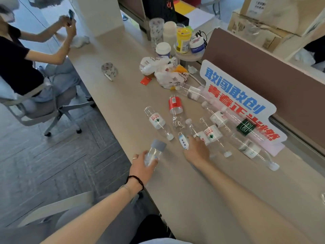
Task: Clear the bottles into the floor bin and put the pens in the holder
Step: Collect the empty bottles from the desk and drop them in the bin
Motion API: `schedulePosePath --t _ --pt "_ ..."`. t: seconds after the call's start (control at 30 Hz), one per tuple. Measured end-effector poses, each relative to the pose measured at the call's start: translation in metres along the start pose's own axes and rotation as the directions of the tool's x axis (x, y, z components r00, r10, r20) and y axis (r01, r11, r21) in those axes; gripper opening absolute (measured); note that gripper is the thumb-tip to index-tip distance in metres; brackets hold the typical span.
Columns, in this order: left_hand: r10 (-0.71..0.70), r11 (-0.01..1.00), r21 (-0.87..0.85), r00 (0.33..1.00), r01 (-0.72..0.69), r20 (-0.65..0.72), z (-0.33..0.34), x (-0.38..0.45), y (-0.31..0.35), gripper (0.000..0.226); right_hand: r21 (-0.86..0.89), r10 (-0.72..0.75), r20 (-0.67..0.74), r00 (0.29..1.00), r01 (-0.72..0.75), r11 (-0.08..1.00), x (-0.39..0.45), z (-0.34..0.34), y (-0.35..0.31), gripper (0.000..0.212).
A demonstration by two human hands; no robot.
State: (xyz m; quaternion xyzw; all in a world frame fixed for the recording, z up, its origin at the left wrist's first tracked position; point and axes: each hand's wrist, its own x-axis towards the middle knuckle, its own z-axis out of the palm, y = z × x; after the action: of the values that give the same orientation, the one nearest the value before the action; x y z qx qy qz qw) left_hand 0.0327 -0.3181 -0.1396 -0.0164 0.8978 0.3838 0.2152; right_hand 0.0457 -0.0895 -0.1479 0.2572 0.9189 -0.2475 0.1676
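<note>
The left hand (143, 165) grips a clear plastic bottle with a grey label band (154, 152) by its lower end, holding it at the desk's edge over the floor side, likely ready to drop toward a bin that is out of view. The right hand (197, 150) reaches among the empty clear bottles lying scattered on the beige desk (123, 95), fingers closing on a small blue-and-white-labelled bottle (182, 140). No pens or holder can be made out.

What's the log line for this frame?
left hand: grips grey-capped bottle | right hand: on blue-label bottle | other bottles lying on desk | bin: unseen
</note>
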Motion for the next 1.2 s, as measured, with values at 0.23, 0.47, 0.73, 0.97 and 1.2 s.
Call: schedulePosePath --t 0.23,0.47,0.73,0.97,1.2 --pt "-0.195 0.928 -0.321 0.981 0.189 0.013 -0.01 -0.004 -0.008 0.052 -0.21 -0.014 0.008 1.0 0.015 0.978 0.003 0.031 -0.008 0.082" --pt "-0.251 0.858 -0.448 0.966 0.25 0.058 -0.012 0.0 -0.007 0.033 0.241 0.007 -0.048 0.999 0.005 0.97 -0.018 0.03 -0.01 0.089" --pt "-0.112 0.856 -0.463 0.957 0.231 0.269 0.027 -0.006 0.057 0.04 0.471 0.135 -0.181 0.974 -0.034 0.881 -0.07 -0.019 0.007 0.087" --pt "0.139 0.926 -0.371 0.854 0.067 0.502 0.099 -0.039 0.113 0.03 0.689 0.411 -0.312 0.857 -0.093 0.719 -0.135 -0.051 0.073 0.083" --pt "0.289 0.952 -0.284 0.656 -0.116 0.697 0.165 -0.125 0.151 0.016 0.845 0.709 -0.35 0.612 -0.121 0.521 -0.247 -0.049 0.148 0.074"
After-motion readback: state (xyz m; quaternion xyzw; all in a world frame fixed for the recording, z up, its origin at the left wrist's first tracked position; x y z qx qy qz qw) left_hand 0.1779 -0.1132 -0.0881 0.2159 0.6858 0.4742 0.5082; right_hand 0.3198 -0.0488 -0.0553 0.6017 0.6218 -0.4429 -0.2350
